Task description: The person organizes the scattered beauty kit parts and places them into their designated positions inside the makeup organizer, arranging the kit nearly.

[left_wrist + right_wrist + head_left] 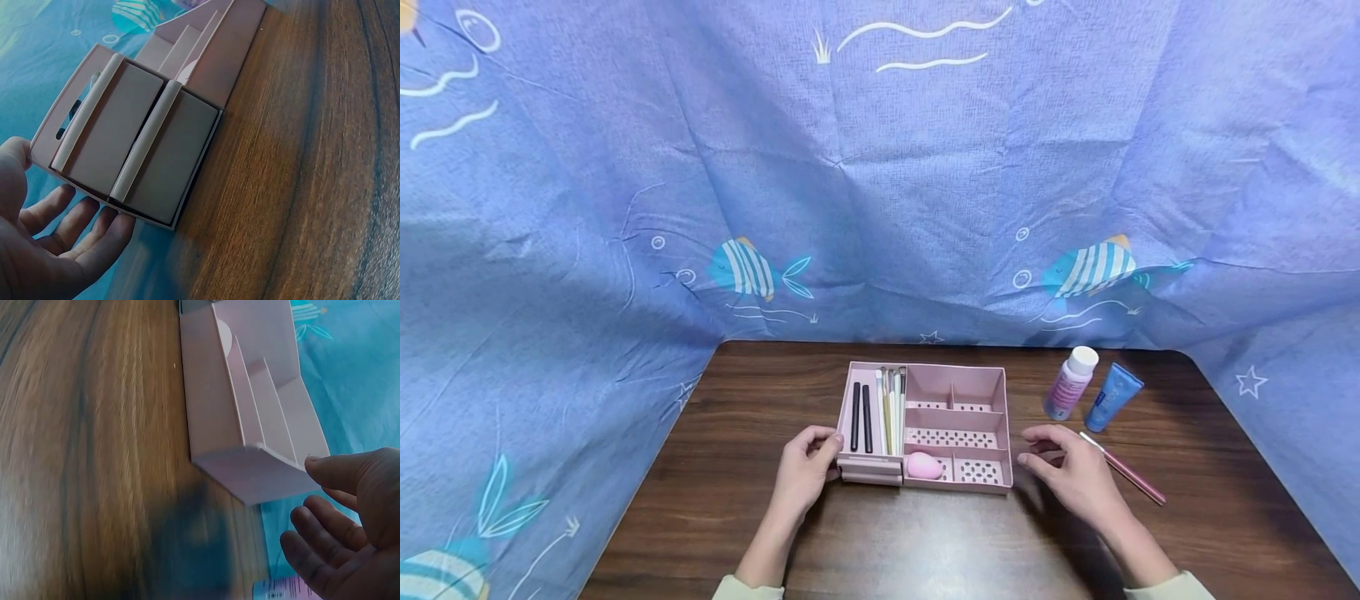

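A pink desktop organizer [955, 493] stands on the table, with two small drawers [112, 125] at its left front. My left hand [805, 462] touches its left side, thumb at the upper front corner and loosely bent fingers along the side wall. Just off the right side is my right hand [1075, 468], holding nothing, thumb and fingers apart. Two black pens [861, 417] lie in the left section beside several upright-looking brushes [891, 408], whose exact stance I cannot tell. A pink egg-shaped makeup sponge [923, 466] sits in a front compartment.
Right of the organizer stand a white-capped pink bottle [1067, 387] and a blue tube [1112, 400]. A thin dark-red stick with a white end [1127, 472] lies near my right hand. Behind the wooden table [760, 392] hangs a blue fish-print cloth [880, 208].
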The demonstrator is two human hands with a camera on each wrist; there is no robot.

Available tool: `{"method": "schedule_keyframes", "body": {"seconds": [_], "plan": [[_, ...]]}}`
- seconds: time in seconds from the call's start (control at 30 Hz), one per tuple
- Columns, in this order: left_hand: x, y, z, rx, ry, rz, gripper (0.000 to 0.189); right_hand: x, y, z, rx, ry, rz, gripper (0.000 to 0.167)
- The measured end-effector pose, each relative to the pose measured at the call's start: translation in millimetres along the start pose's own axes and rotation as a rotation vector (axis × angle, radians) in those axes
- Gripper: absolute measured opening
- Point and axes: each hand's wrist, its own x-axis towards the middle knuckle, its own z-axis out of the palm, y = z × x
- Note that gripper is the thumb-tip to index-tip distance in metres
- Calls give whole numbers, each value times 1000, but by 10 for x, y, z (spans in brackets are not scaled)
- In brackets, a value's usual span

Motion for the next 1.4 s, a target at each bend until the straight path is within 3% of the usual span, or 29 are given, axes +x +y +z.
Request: {"method": "schedule_keyframes", "body": {"seconds": [0.7, 1.0, 1.4], "plan": [[4, 14, 7, 1, -5, -8, 23, -128, 512, -389, -277, 144, 31, 31], [-11, 18, 5, 6, -7, -14, 23, -211, 727, -483, -305, 118, 130, 28], [-12, 23, 3, 10, -6, -13, 24, -209, 873, -558, -340, 88, 187, 24]]}}
